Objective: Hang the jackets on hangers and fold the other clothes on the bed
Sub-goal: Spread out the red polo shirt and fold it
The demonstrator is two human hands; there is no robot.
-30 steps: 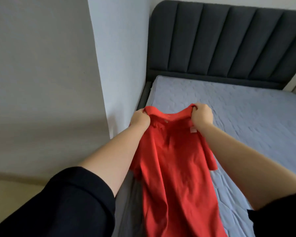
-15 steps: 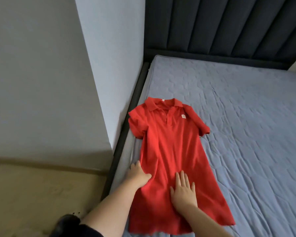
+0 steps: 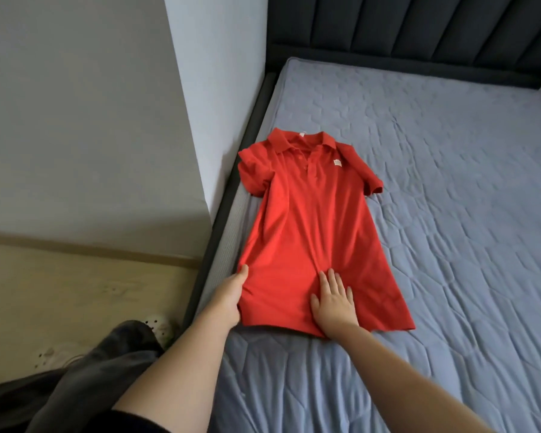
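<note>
Head view: red polo shirt (image 3: 310, 220) flat, collar 12 o'clock.
Left hand (image 3: 230, 296): fingers pinch hem.
Right hand (image 3: 333, 303): fingers spread, pressing.

Fingers of left hand (image 3: 230, 296) under shirt (image 3: 310, 220)

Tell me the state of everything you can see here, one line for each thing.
red polo shirt, unfolded, face up on the bed, collar toward the headboard.
left hand, at the shirt's side edge, fingers hidden.
right hand, flat, fingers straight, pressing near the hem.
bed, quilted cover slightly wrinkled.
</note>
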